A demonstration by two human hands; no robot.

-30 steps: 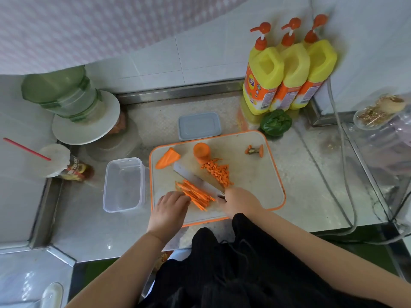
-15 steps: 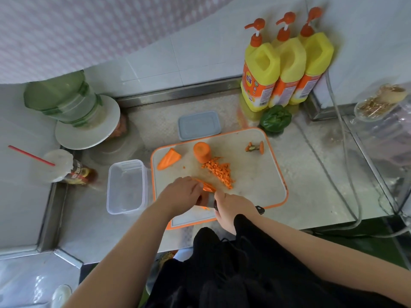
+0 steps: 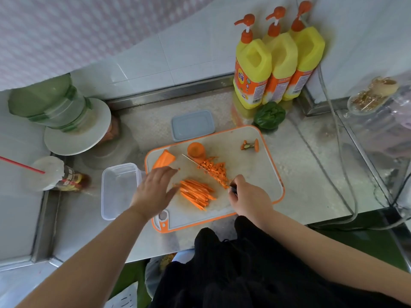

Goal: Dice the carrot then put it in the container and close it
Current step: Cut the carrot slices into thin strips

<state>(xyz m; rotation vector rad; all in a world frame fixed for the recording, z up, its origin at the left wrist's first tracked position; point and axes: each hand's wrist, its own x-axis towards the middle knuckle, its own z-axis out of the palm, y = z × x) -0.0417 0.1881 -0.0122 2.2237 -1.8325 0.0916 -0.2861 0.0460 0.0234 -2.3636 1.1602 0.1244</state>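
An orange-rimmed cutting board [image 3: 262,181] lies on the steel counter. On it sit a bundle of carrot sticks [image 3: 196,193], a pile of diced carrot [image 3: 214,171], a carrot stub [image 3: 195,149], a carrot wedge [image 3: 164,161] and a carrot top [image 3: 250,145]. My right hand [image 3: 248,197] grips the knife [image 3: 193,162] by its handle, the blade on edge beside the diced pile. My left hand [image 3: 153,188] hovers with fingers spread just left of the sticks. A clear container [image 3: 119,190] stands left of the board; its grey-blue lid [image 3: 192,125] lies behind the board.
Three yellow pump bottles [image 3: 275,63] stand at the back right with a green pepper [image 3: 269,116] before them. A green jug on a white plate [image 3: 66,121] and a cup with a red straw [image 3: 49,172] sit left. Cables [image 3: 338,152] run along the right.
My left hand has come off the carrot sticks and moved left with fingers spread. The knife has swung from the sticks up to the diced pile.
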